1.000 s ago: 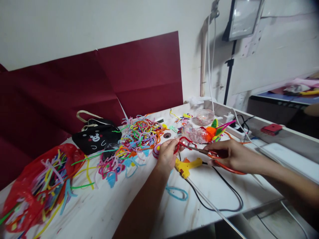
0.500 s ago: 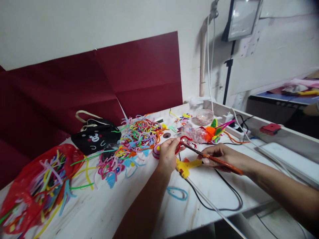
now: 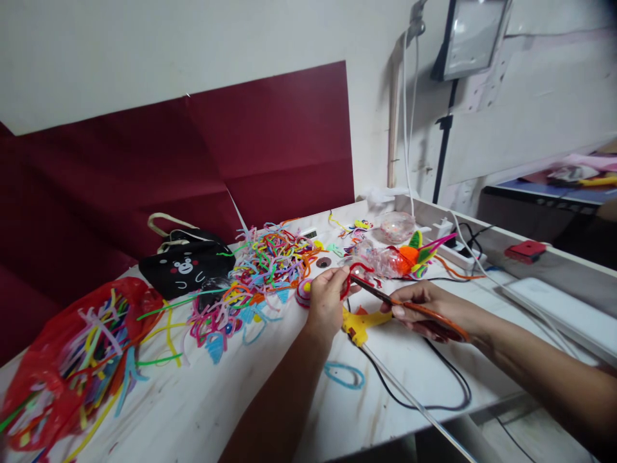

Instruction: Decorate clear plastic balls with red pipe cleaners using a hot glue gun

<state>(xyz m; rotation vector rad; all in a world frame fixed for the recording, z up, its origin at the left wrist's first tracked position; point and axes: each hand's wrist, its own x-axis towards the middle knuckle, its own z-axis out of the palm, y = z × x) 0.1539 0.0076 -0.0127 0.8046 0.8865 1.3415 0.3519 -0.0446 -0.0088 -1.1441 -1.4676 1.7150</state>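
Note:
In the middle of the head view, my left hand [image 3: 328, 301] pinches a red pipe cleaner [image 3: 360, 267], whose loose end curls up past the fingertips. My right hand [image 3: 424, 308] grips a pair of orange-handled scissors [image 3: 431, 311]. Their dark blades point left and reach the red pipe cleaner close to my left fingertips; whether they are cutting into it I cannot tell. Below the scissors lies a yellow glue gun [image 3: 357, 326] with a long clear glue stick [image 3: 409, 395] coming out towards me. A blue pipe cleaner loop [image 3: 344, 375] rests beside it.
Left of my hands spreads a heap of coloured pipe cleaners [image 3: 274, 260]. A black bag [image 3: 186, 263] and a red plastic bag [image 3: 43, 373] of more stand further left. Behind my right hand are an orange-and-clear craft piece [image 3: 407, 259], a clear bowl [image 3: 398, 226] and a power strip [image 3: 463, 257].
Both hands stay nearly in place. The scissors' blades have shifted slightly at the red pipe cleaner, and the whole view has moved a little.

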